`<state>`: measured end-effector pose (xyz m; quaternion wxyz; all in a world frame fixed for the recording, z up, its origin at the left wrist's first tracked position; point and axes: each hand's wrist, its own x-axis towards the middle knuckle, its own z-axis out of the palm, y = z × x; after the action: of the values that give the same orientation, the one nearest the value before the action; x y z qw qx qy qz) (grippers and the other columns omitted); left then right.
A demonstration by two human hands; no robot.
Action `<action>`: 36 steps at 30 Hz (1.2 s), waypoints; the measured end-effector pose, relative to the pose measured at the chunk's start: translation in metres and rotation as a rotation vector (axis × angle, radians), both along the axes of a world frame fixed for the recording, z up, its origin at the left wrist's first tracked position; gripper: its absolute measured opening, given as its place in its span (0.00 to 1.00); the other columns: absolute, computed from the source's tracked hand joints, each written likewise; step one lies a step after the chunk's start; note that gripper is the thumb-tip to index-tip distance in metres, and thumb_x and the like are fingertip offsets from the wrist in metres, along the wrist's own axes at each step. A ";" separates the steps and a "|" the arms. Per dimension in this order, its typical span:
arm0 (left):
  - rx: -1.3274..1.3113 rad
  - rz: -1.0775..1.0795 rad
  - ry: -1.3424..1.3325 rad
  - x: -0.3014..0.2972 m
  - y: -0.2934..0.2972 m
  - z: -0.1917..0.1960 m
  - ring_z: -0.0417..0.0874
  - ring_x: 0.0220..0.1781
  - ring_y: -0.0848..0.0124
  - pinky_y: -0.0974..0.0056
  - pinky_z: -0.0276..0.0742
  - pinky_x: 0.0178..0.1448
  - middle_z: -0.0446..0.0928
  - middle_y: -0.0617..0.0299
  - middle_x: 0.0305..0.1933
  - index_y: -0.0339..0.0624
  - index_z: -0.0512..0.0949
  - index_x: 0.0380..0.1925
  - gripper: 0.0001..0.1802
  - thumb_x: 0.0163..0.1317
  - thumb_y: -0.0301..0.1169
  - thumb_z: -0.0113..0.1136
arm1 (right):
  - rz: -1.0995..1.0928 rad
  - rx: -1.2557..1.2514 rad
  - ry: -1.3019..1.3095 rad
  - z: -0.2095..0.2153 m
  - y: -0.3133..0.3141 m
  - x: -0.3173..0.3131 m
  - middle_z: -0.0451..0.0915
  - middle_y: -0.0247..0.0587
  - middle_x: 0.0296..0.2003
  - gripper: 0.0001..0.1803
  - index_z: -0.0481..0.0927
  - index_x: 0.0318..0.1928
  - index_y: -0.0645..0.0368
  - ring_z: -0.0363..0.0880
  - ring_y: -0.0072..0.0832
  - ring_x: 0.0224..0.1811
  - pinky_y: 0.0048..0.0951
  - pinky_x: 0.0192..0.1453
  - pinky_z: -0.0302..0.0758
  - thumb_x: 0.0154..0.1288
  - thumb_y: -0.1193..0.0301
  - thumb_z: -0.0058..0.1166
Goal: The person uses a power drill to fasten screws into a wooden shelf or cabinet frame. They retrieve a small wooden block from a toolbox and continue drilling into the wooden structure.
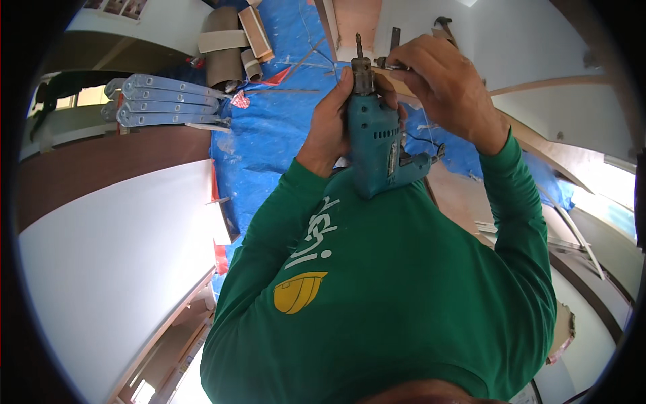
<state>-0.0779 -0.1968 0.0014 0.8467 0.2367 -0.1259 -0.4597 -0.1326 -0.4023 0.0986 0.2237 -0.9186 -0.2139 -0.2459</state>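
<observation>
A teal power drill (374, 145) rests upright against my chest with its chuck (363, 73) pointing away from me. A short bit (359, 46) stands in the chuck. My left hand (330, 124) is closed around the drill's front, its thumb beside the chuck and fingertips showing on the far side. Just right of the chuck, my right hand (444, 87) pinches a small dark metal chuck key (385, 64). Whether the key touches the chuck I cannot tell. The drill's handle points to the right, partly below my right wrist.
Blue sheeting (269, 135) covers the floor. A folded ladder (171, 101) lies at the left, near cardboard rolls (224, 54) and wood offcuts (256, 34). A hammer (444, 27) lies beyond my right hand. A white panel (121, 249) stands at the left.
</observation>
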 end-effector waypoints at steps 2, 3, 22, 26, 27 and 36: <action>0.011 0.003 -0.008 -0.002 -0.001 0.002 0.90 0.51 0.48 0.46 0.88 0.57 0.85 0.49 0.46 0.35 0.79 0.56 0.37 0.85 0.61 0.37 | 0.019 -0.107 0.000 0.006 0.002 -0.007 0.84 0.38 0.37 0.16 0.81 0.51 0.57 0.85 0.38 0.41 0.40 0.48 0.78 0.64 0.78 0.69; 0.029 0.002 -0.014 -0.003 -0.002 0.003 0.90 0.51 0.49 0.47 0.88 0.57 0.85 0.49 0.46 0.35 0.79 0.57 0.37 0.85 0.61 0.37 | 0.030 -0.142 0.023 0.008 0.001 -0.010 0.84 0.37 0.37 0.17 0.81 0.52 0.57 0.84 0.37 0.41 0.39 0.48 0.77 0.63 0.78 0.69; 0.209 -0.118 -0.276 -0.018 -0.017 0.028 0.91 0.48 0.59 0.57 0.88 0.56 0.87 0.49 0.44 0.33 0.82 0.53 0.36 0.89 0.55 0.35 | 0.338 -0.620 0.033 0.071 -0.025 -0.019 0.77 0.25 0.34 0.13 0.82 0.49 0.48 0.79 0.28 0.49 0.39 0.63 0.80 0.64 0.68 0.63; 0.236 -0.117 -0.285 -0.019 -0.017 0.037 0.91 0.47 0.62 0.59 0.88 0.55 0.87 0.50 0.43 0.33 0.83 0.52 0.35 0.89 0.55 0.36 | 0.327 -0.637 0.016 0.071 -0.030 -0.021 0.77 0.27 0.37 0.14 0.82 0.50 0.48 0.80 0.29 0.50 0.38 0.62 0.81 0.63 0.66 0.64; 0.247 -0.123 -0.293 -0.018 -0.018 0.039 0.90 0.47 0.63 0.60 0.88 0.55 0.87 0.50 0.43 0.33 0.83 0.52 0.35 0.89 0.55 0.37 | 0.310 -0.643 0.025 0.071 -0.029 -0.022 0.77 0.27 0.37 0.14 0.82 0.50 0.48 0.80 0.30 0.49 0.37 0.61 0.82 0.63 0.65 0.64; 0.327 -0.159 -0.341 -0.027 -0.025 0.046 0.84 0.37 0.73 0.65 0.83 0.42 0.83 0.61 0.38 0.40 0.82 0.48 0.37 0.86 0.63 0.38 | 0.480 -0.786 0.012 0.083 -0.047 -0.013 0.71 0.29 0.34 0.24 0.80 0.61 0.45 0.77 0.29 0.37 0.34 0.44 0.80 0.64 0.66 0.64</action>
<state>-0.1044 -0.2215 0.0477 0.7246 0.4340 -0.2094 -0.4927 -0.1457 -0.4489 0.1817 -0.0899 -0.8596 -0.4962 -0.0818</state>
